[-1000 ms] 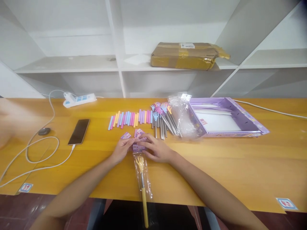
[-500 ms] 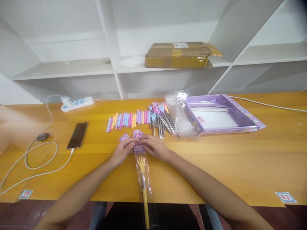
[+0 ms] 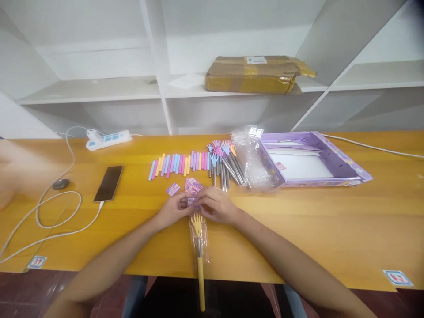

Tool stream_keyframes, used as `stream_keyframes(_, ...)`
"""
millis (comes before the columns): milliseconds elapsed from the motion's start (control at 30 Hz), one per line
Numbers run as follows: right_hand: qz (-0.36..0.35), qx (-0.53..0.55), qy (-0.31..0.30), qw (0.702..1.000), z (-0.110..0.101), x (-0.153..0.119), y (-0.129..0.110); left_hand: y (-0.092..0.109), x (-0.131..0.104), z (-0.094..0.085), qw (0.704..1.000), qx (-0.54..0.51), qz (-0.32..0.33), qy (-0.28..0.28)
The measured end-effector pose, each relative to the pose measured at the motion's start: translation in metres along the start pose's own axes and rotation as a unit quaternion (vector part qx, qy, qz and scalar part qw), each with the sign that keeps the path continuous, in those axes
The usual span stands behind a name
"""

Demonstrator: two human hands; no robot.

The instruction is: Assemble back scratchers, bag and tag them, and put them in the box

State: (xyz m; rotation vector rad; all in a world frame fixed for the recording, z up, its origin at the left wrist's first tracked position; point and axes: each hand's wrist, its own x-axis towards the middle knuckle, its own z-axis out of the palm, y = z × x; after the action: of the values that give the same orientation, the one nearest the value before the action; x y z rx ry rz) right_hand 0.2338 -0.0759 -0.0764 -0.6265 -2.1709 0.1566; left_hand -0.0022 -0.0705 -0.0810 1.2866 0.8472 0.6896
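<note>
My left hand (image 3: 174,208) and my right hand (image 3: 217,204) meet at the top of a clear plastic bag (image 3: 205,247). Both sets of fingers are closed on its purple header card (image 3: 191,202), which they partly cover. Inside the bag lies a yellow back scratcher (image 3: 198,226), its hand-shaped head towards my fingers and its handle hanging past the table's front edge. Just beyond my hands are several small printed cards (image 3: 193,185), with a single card (image 3: 173,189) to their left.
Coloured tubes (image 3: 170,165) lie in a row beside metal-stemmed back scratchers (image 3: 228,165). Clear bags (image 3: 253,163) lean on a purple box (image 3: 334,179). A phone (image 3: 108,183), mouse (image 3: 61,184) and power strip (image 3: 109,139) are left. A taped carton (image 3: 251,77) sits on the shelf.
My fingers have shifted on the header card, and more of the small cards beyond them shows. The bagged back scratcher has moved slightly upward in view. The whole view has shifted a little.
</note>
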Motion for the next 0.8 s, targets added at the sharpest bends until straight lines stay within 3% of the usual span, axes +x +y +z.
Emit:
stream_keyframes(367, 0.003, 0.041, -0.028, 0.999, -0.003, 0.001, -0.006, 0.006, -0.002, -0.004, 0.999, -0.024, -0.021, -0.026)
stream_keyframes(533, 0.119, 0.114, -0.032, 0.986, -0.001, 0.001, -0.008, -0.001, -0.001, -0.007, 0.999, -0.013, -0.025, -0.021)
stream_keyframes(633, 0.186, 0.152, -0.091, 0.966, 0.001, -0.002, -0.007, -0.006, -0.001, -0.008, 0.999, 0.0, -0.017, -0.029)
stream_keyframes(800, 0.209, 0.206, -0.12, 0.948, 0.006, -0.007, -0.004, -0.002, -0.001, -0.007, 0.999, 0.0, -0.013, -0.037)
